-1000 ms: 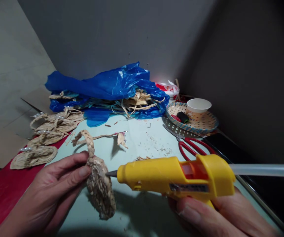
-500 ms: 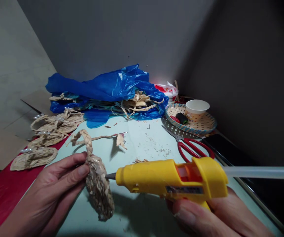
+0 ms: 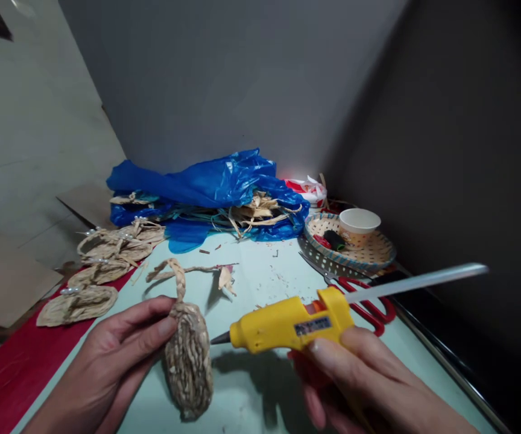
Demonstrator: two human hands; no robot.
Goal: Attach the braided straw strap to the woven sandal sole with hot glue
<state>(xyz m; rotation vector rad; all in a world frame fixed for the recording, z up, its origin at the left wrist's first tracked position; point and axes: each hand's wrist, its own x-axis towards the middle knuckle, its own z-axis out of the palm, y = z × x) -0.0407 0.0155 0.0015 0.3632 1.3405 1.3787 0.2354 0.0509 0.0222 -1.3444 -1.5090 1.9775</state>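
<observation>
My left hand (image 3: 111, 361) pinches a small woven straw sandal (image 3: 189, 360) by its upper edge, standing it on the pale green table (image 3: 260, 283). A braided strap (image 3: 176, 274) rises from its top. My right hand (image 3: 364, 386) grips a yellow glue gun (image 3: 287, 322) with a clear glue stick (image 3: 418, 280) jutting from its back. The gun's metal tip sits just right of the sandal, a small gap between them.
Finished straw sandals (image 3: 97, 271) lie at the left on a red cloth (image 3: 2, 374). A blue plastic bag (image 3: 206, 187) with straw lies behind. Red scissors (image 3: 360, 295), a woven tray (image 3: 378, 256) and a paper cup (image 3: 359, 224) are at the right, near the wall.
The view has tilted up and back. The glue gun has drawn slightly away from the sandal and tilted, its glue stick now pointing up to the right. My left hand keeps its hold.
</observation>
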